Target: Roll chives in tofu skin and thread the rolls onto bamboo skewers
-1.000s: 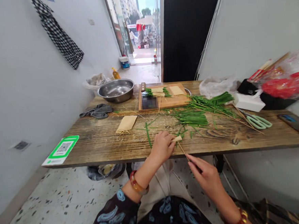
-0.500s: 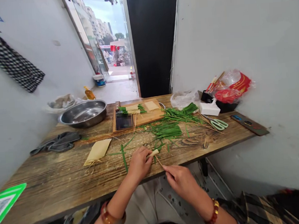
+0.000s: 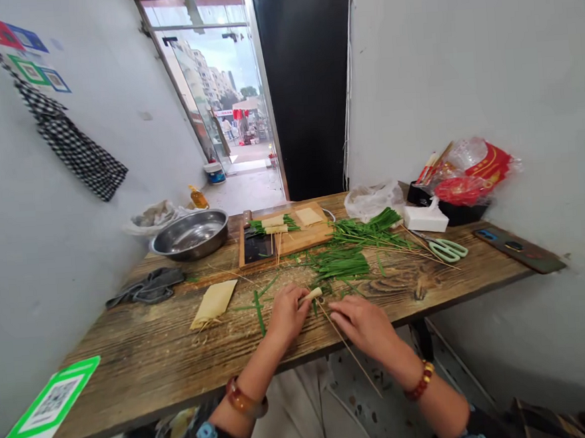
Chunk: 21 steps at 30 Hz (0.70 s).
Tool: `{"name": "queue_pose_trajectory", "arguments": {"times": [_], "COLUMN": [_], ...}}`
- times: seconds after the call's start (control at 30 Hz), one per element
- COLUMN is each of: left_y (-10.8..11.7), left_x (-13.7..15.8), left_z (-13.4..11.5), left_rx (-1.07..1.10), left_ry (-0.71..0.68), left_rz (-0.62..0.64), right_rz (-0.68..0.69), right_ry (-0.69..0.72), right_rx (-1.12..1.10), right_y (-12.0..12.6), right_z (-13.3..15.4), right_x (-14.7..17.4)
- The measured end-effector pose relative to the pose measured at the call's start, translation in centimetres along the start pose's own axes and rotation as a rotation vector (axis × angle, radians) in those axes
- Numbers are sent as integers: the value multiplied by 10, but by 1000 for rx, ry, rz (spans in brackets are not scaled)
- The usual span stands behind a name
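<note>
A tofu-skin roll (image 3: 314, 295) sits just in from the near edge of the tabletop (image 3: 146, 349), about midway along it, with the left hand (image 3: 288, 313) closed on it between thumb and fingers. A thin bamboo skewer (image 3: 355, 356) slants from the roll's underside out past the near edge; whether it pierces the roll is too small to tell. The right hand (image 3: 364, 321) has its fingers curled right beside the skewer, but whether they grip it cannot be made out. Cut garlic chives (image 3: 343, 264) lie just beyond the hands, while a stack of tofu-skin sheets (image 3: 215, 302) rests to the left of them. Toward the far edge, a wooden cutting board (image 3: 316, 236) carries a cleaver (image 3: 258, 249), its handle (image 3: 247, 217) pointing away, and chive-filled rolls (image 3: 276, 229). A steel basin (image 3: 192, 236) occupies the far left corner, a grey cloth (image 3: 149, 286) the left edge, and a green-bordered QR-code card (image 3: 50, 409) the near left corner. Green-handled scissors (image 3: 447, 249) lie toward the right edge, near a white tissue box (image 3: 425, 219).
</note>
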State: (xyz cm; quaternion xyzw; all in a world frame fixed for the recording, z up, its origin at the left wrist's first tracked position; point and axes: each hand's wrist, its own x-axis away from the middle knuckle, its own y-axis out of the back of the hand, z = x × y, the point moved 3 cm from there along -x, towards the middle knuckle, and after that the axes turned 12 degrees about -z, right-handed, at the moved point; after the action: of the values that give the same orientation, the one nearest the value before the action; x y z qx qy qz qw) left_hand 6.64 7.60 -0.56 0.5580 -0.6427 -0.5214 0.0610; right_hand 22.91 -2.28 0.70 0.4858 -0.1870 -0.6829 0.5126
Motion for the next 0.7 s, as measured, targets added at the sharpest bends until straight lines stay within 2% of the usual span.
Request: {"name": "queue_pose_trajectory", "arguments": {"times": [0.1,0.17,0.27,0.37,0.43,0.53,0.7], "left_y": [-3,-7,-11,-6,2,15,30], "left_x": [-6,-8,-9,-8,-4,6,25], "left_z": [-6,-9,-10,1,13,29,39], "left_rx": [13,51,202,371,470,588,578], "left_ry": [-19,-19,27,174,314,485,551], "left_rz": [10,62,120,24,-84,-197,-259], "right_rz": [-98,-147,-217,-242,-238,-203,-10], "right_ry": [-18,-50,-131,-204,-211,-145,-2], "right_rx": [-43,-55,-52,-84,-114,-149,-86], "right_y": [7,9,12,12,13,13,0], "right_z": [-35,-63,-100,-118,-115,-91,-31], "right_x": [-5,-8,-10,-9,-8,-9,-11]}}
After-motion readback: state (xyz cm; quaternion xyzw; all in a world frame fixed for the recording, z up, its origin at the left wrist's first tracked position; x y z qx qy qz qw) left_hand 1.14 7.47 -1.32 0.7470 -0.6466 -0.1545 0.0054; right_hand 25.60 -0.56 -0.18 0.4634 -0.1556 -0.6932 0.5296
